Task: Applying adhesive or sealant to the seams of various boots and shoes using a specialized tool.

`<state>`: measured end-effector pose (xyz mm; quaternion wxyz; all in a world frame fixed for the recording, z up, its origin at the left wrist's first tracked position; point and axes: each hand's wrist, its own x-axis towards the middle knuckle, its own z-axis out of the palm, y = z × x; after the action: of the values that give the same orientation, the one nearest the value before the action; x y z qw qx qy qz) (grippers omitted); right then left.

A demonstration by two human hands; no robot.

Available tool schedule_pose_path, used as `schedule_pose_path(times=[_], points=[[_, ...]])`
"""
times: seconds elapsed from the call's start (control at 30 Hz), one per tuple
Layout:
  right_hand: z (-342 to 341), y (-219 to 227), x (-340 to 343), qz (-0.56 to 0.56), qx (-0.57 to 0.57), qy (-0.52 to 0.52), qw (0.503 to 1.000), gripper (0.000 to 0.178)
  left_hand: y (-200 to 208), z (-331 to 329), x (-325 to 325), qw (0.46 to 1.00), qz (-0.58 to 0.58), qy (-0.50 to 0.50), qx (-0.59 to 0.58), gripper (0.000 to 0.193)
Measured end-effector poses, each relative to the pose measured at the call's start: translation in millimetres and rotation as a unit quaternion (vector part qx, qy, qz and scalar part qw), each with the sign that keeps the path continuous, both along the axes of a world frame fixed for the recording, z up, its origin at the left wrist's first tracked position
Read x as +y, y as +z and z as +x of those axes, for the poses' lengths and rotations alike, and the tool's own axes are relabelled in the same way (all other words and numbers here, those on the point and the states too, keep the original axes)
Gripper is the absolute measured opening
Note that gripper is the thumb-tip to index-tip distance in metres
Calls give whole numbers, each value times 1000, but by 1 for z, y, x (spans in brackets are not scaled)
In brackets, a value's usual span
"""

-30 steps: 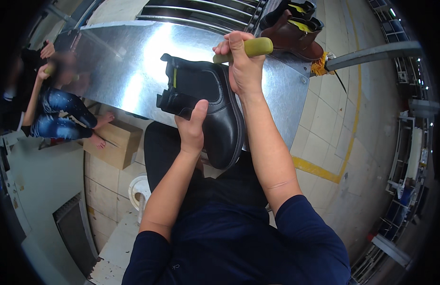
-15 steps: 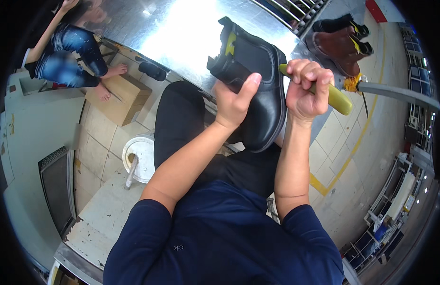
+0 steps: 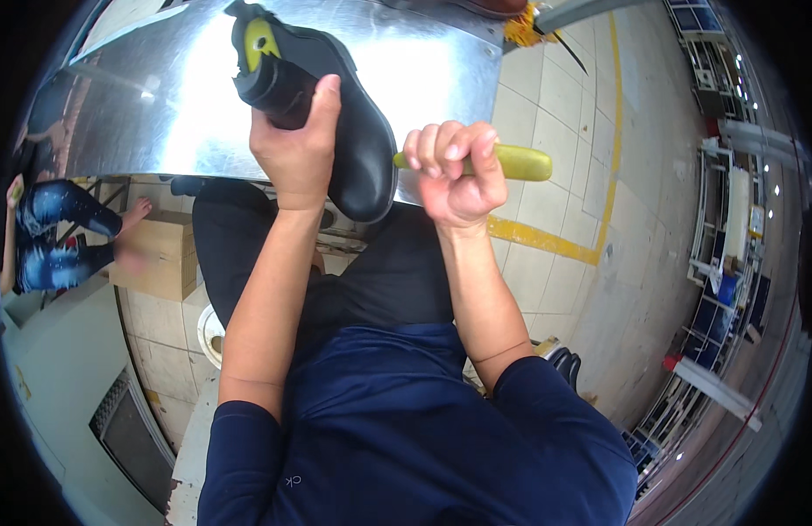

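A black ankle boot [image 3: 364, 162] is tilted over the near edge of the metal table, its toe toward me. A yellow-green piece [image 3: 261, 42] shows at its opening. My left hand [image 3: 296, 153] is closed around the boot's dark shaft [image 3: 287, 92], thumb on top. To the right, my right hand [image 3: 458, 171] is wrapped around a smooth yellow-green stick [image 3: 524, 163] with a rounded end. The stick's left tip is beside the boot's toe edge; whether it touches, I cannot tell.
The shiny metal table [image 3: 441, 79] spans the top. Part of a brown boot [image 3: 493, 5] and an orange tuft [image 3: 521, 26] are at its far right. A cardboard box [image 3: 160, 263] sits on the floor at left, beside another seated person [image 3: 68, 232].
The whole view has shifted, so the brown boots are mostly out of sight. My right hand with the stick has moved down along the boot toward its toe, and the stick lies more level.
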<state>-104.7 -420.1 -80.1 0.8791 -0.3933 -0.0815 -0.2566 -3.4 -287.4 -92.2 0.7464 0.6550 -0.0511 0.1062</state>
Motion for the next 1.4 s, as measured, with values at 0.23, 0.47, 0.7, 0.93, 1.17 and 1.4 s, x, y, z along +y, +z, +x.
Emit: schedule_pose_path(times=[0.23,0.47,0.7,0.93,1.17,1.4], points=[[-43,-23,2,28,82,-42,995,41,-3,8,-29,964,206,18,-167,54],[-72,-21,7,127,220,-20,967,40,-4,63,-7,970,-63,-216,-92,73],[-69,-10,20,97,265,-12,959,39,-21,123,65,934,147,-322,-52,82],[3,-13,-21,32,244,-153,957,30,16,32,139,895,310,-301,-108,69],[67,-5,-69,80,200,-166,962,40,-1,-20,127,932,208,-292,59,54],[75,-11,-67,90,119,-155,977,42,-5,-28,141,931,187,-297,97,31]])
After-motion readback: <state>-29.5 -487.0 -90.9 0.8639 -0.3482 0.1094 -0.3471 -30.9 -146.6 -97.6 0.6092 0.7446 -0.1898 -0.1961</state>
